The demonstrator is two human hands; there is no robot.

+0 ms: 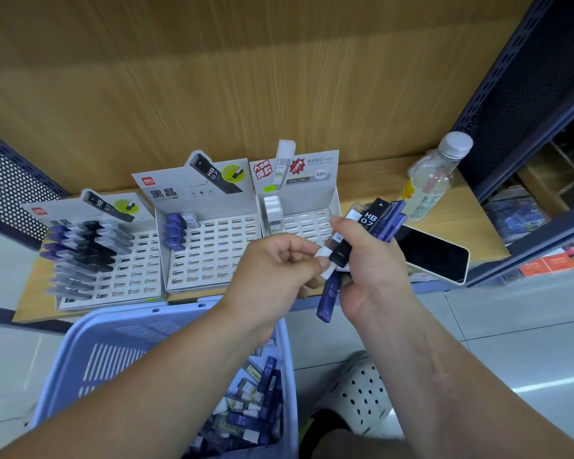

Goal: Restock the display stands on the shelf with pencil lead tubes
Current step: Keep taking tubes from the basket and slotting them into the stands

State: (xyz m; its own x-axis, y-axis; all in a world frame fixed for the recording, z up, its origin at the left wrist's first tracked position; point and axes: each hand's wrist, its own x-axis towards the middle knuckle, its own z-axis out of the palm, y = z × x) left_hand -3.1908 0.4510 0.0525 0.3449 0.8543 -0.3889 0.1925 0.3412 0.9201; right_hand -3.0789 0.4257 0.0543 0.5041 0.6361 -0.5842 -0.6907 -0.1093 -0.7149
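Tubes [371, 233] bunched in right hand [371, 263], left hand [279, 263] pinching one.

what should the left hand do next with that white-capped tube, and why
Probably draw the white-capped lead tube clear of the bundle of black and purple tubes in the right hand, then carry it to the right-hand white cardboard display stand. The left hand already pinches its cap, and that stand holds matching white-capped tubes with most slots empty.
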